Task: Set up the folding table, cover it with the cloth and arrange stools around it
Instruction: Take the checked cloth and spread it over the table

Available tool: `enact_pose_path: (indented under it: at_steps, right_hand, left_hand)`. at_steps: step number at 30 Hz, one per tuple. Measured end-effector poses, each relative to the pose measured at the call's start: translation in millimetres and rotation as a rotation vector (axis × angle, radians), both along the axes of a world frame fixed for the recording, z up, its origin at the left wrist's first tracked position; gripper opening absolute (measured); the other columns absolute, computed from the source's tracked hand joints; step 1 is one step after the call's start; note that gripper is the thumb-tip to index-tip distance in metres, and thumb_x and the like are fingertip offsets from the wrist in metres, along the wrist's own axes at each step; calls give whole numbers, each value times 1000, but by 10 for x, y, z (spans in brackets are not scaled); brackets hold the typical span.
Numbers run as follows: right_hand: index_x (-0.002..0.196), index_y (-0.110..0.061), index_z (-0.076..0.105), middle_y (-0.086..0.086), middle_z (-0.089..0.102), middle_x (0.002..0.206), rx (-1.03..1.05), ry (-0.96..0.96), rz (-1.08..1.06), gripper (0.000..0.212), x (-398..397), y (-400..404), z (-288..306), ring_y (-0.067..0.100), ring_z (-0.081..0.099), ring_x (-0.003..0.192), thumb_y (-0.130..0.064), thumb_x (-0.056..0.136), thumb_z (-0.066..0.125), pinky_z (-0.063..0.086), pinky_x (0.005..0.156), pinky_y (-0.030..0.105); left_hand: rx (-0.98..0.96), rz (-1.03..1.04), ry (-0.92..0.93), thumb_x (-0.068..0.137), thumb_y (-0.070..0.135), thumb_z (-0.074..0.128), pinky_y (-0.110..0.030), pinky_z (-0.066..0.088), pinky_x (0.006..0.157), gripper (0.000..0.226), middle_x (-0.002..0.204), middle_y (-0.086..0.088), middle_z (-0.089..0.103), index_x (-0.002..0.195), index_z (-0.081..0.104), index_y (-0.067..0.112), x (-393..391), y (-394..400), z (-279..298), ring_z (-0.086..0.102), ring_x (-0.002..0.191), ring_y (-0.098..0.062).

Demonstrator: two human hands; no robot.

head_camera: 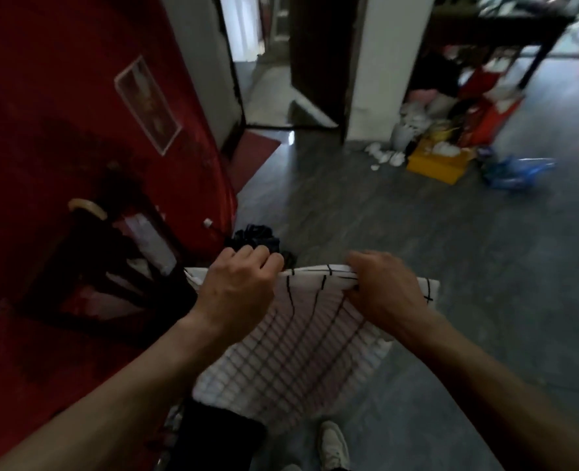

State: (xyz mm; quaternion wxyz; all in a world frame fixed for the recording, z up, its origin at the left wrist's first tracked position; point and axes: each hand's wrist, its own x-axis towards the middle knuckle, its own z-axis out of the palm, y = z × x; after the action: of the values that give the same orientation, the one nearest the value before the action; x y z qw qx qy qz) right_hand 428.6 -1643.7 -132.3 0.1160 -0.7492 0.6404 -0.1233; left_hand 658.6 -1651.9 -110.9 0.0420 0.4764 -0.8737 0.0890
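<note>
The cloth (301,338) hangs between the left hand (239,287) and the right hand (381,294), which grip its top edge side by side, above the floor (417,239). A shoe (332,445) stands below it. To the left rises a door (77,130); far right, a cardboard box (437,166) sits on the floor beneath a worktop (505,25).

White cloth (301,348) crossed by a thin dark grid, wider black lines near the top fold. Deep glossy red surface (60,107) at left. Dark grey streaked floor (417,239). Yellow box (441,163) and blue plastic bag (516,171) by the white pillar (383,62). Pale off-white shoe (332,445). Dark red mat (252,151) at the doorway.
</note>
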Motion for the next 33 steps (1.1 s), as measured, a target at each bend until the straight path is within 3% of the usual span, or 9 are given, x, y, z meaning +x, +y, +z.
enact_pose_path:
  at_steps: [6,11,14,16,19,22,25,29,33]
  right_hand:
    - [77,-25,41,0,59,89,56,89,-306,21,-607,807,476,27,60,88,-23,77,62,36,62,31]
    - [83,-28,41,-3,59,93,17,106,-592,26,-875,1869,752,23,59,89,-21,75,64,38,64,30]
    - [85,-23,48,-6,58,90,15,97,-768,22,-903,2591,842,21,57,82,-17,71,63,50,65,37]
    - [84,-25,50,-7,57,87,50,96,-868,20,-892,3064,866,20,56,79,-15,72,62,49,63,36]
    - [84,-29,48,-7,56,88,97,93,-1031,21,-949,3714,824,21,58,81,-13,79,60,48,63,35]
    - [90,-28,51,-3,60,94,130,42,-1176,20,-1012,4276,782,25,61,85,-12,82,60,53,70,41]
    - [92,-28,53,-1,60,97,108,-2,-1290,17,-1111,4832,744,26,60,86,-14,82,59,50,67,36]
    - [89,-22,57,-5,53,85,52,-37,-1431,7,-1301,5562,645,24,57,79,-17,84,57,39,60,31]
    - [82,-26,47,-4,56,83,12,-87,-1518,17,-1578,6372,598,24,56,74,-13,82,58,41,55,34]
  left_hand:
    - [14,-326,20,72,21,70,-33,41,61,23,81,3,58,90,56,22,-694,71,379,58,69,-19]
    - [33,-612,44,72,20,73,-32,43,71,35,92,7,59,100,53,26,-1380,391,487,59,83,-16]
    - [44,-778,98,77,18,70,-29,39,73,34,94,9,55,102,49,26,-1789,746,539,56,86,-14]
    - [68,-895,131,83,17,63,-28,33,72,28,95,8,52,104,47,25,-2043,1037,567,53,87,-15]
    - [45,-1094,129,79,16,64,-29,34,67,24,87,7,52,96,49,24,-2412,1501,606,54,78,-17]
    - [-3,-1274,85,62,10,75,-29,34,57,34,73,5,53,85,52,22,-2760,1974,650,54,62,-19]
    - [-66,-1392,59,53,4,77,-30,29,53,40,69,3,52,82,55,19,-3123,2482,693,53,56,-21]
    - [-106,-1496,54,54,2,76,-32,36,49,37,69,1,53,82,56,17,-3605,3144,742,52,54,-23]
    - [-105,-1567,64,58,2,73,-32,41,50,33,70,1,53,82,57,17,-4063,3890,805,52,56,-24]
